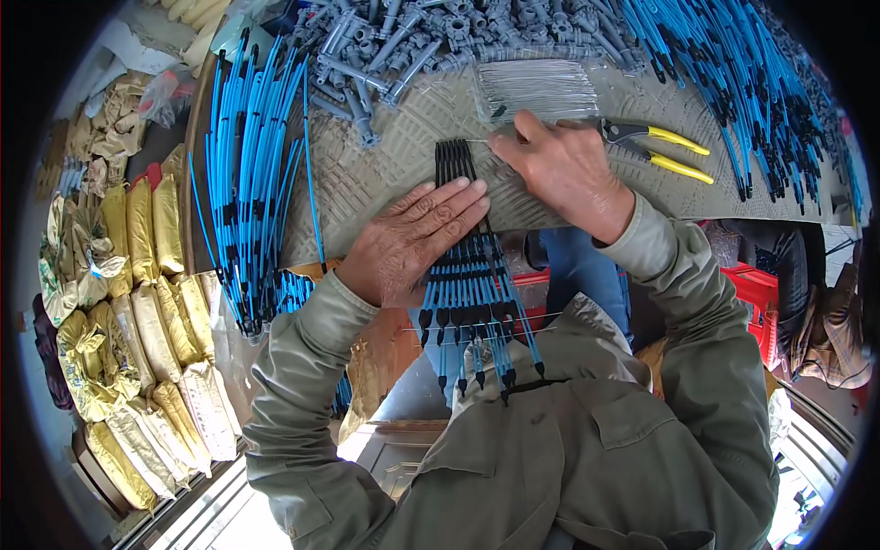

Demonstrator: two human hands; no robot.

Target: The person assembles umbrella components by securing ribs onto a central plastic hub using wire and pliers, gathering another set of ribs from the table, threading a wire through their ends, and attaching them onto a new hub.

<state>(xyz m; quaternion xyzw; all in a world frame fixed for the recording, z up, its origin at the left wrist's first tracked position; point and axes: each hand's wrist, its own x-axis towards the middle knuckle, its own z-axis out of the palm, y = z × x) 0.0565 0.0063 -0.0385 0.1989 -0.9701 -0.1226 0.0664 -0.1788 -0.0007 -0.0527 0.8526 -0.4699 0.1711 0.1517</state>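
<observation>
A fan of thin blue rods with black fittings (469, 284) lies over the table's near edge, its lower ends hanging toward my lap. My left hand (417, 234) rests flat across the upper part of these rods, fingers stretched out and side by side. At their black far ends, my right hand (573, 170) pinches a thin metal wire (478, 140) that reaches to the row of tips. Two more thin wires cross the rods lower down. Whether the wire at the tips passes through them is too small to tell.
Yellow-handled pliers (680, 139) lie right of my right hand. Beyond it sits a clear pack of straight metal wires (536, 89). Grey plastic fittings (394, 50) heap at the back. Blue rod bundles flank both sides (252, 174). Gold packets (142, 312) stack at far left.
</observation>
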